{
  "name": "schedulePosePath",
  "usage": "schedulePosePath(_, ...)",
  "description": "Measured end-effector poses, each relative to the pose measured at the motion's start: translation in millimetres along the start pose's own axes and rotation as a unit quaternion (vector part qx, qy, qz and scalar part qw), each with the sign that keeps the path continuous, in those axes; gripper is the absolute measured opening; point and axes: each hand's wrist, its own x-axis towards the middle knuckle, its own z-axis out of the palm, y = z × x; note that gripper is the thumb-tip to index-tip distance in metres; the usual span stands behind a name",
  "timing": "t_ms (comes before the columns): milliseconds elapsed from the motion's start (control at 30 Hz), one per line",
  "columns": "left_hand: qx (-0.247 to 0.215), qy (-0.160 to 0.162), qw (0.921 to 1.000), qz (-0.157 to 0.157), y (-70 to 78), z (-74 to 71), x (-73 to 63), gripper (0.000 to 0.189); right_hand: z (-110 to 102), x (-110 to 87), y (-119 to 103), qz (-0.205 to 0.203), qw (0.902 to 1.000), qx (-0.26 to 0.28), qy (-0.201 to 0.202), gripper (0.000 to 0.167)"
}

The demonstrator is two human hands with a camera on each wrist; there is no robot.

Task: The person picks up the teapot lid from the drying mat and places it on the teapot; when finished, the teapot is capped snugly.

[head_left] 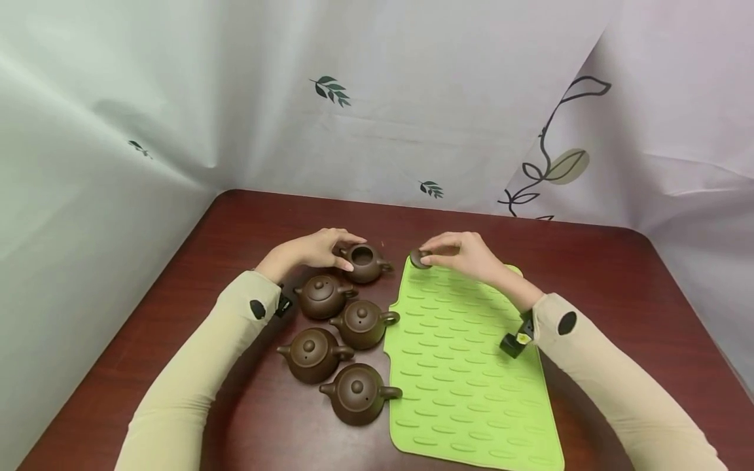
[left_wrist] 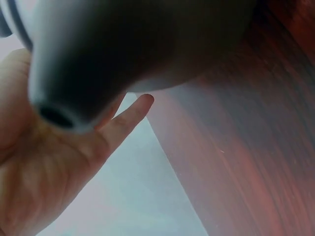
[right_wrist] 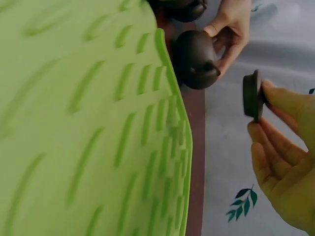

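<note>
In the head view my left hand (head_left: 321, 248) holds a brown clay teapot (head_left: 368, 273) with its round mouth uncovered, thumb and fingers on either side of its body. The handle of this pot points right. My right hand (head_left: 468, 255) pinches a small round teapot lid (head_left: 418, 260) above the far left corner of a green mat (head_left: 465, 366). Seen from the right wrist, the lid (right_wrist: 251, 96) is tilted on edge between thumb and fingers, apart from the pot (right_wrist: 193, 56). A dark spout (left_wrist: 74, 83) partly hides my left hand (left_wrist: 54, 167) in the left wrist view.
Several lidded brown teapots stand close together left of the mat, including a front one (head_left: 357, 396) and a left one (head_left: 312, 353). Two handles reach over the mat's left edge. A patterned white curtain (head_left: 383, 144) hangs behind the dark red table (head_left: 259, 425).
</note>
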Motion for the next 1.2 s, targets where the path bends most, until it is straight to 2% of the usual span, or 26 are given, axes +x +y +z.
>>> schedulePosePath(100,0.002,0.000,1.0000,-0.003,-1.1,-0.3,0.1,0.062,5.5,16.7,-3.9,0.018,0.9996,0.019,-0.004,0.025)
schedulePosePath(200,0.009,0.003,0.9999,0.009,-0.6,0.3,1.6,0.062,12.0,31.2,-8.5,0.028,0.9989,0.036,-0.010,0.027)
schedulePosePath(300,0.014,0.003,0.9996,0.022,0.4,1.3,4.3,0.061,20.4,43.2,-14.1,0.025,0.9988,0.039,-0.015,0.028)
schedulePosePath(400,0.014,-0.003,0.9998,0.016,2.4,1.7,7.6,0.062,29.5,51.7,-19.4,0.010,0.9993,0.032,-0.019,0.028)
schedulePosePath(500,0.018,-0.012,0.9998,0.001,5.8,1.6,11.1,0.064,37.1,56.9,-22.8,-0.003,0.9995,0.023,-0.022,0.026)
schedulePosePath(700,0.023,-0.021,0.9994,-0.013,10.7,0.5,17.4,0.068,49.6,62.5,-21.1,-0.005,0.9994,0.022,-0.026,0.023)
schedulePosePath(900,0.031,-0.012,0.9992,-0.022,9.7,-4.2,12.3,0.069,62.9,70.2,-25.7,-0.018,0.9991,0.025,-0.029,0.024)
schedulePosePath(1200,0.029,-0.011,0.9990,-0.033,1.3,-5.6,2.8,0.068,73.6,78.0,-33.1,-0.064,0.9965,-0.030,-0.046,0.022)
